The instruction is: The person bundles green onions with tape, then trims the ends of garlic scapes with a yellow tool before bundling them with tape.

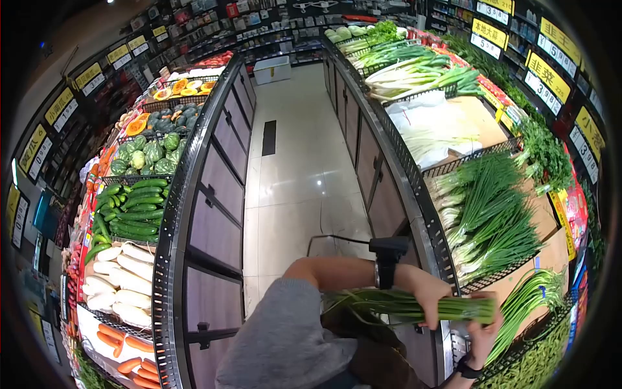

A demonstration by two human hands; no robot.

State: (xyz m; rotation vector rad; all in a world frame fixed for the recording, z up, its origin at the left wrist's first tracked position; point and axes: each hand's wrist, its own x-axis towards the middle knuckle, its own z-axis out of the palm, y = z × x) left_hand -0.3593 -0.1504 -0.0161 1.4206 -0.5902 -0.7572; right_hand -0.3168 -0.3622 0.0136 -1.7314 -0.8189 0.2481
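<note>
A bunch of long green stalks (402, 307), much like chives, lies sideways in front of my body at the right display's edge. The cut ends point right, and the thin leafy tips trail left below my forearm. My left hand (430, 295) is closed around the bunch from above, with a black device strapped to that wrist. At the right end, my right hand (483, 327) grips the stalk ends; a black band is on its wrist. Beside my right hand lies another pile of green stalks (528, 308) with a blue tie.
Spring onions (489, 214) fill the right display beyond my hands, with leeks (414, 70) farther back. The left display holds white radishes (126, 275), cucumbers (139, 207) and carrots (133, 356). Between them runs a tiled aisle (298, 188) with a white bin (272, 70) at its far end.
</note>
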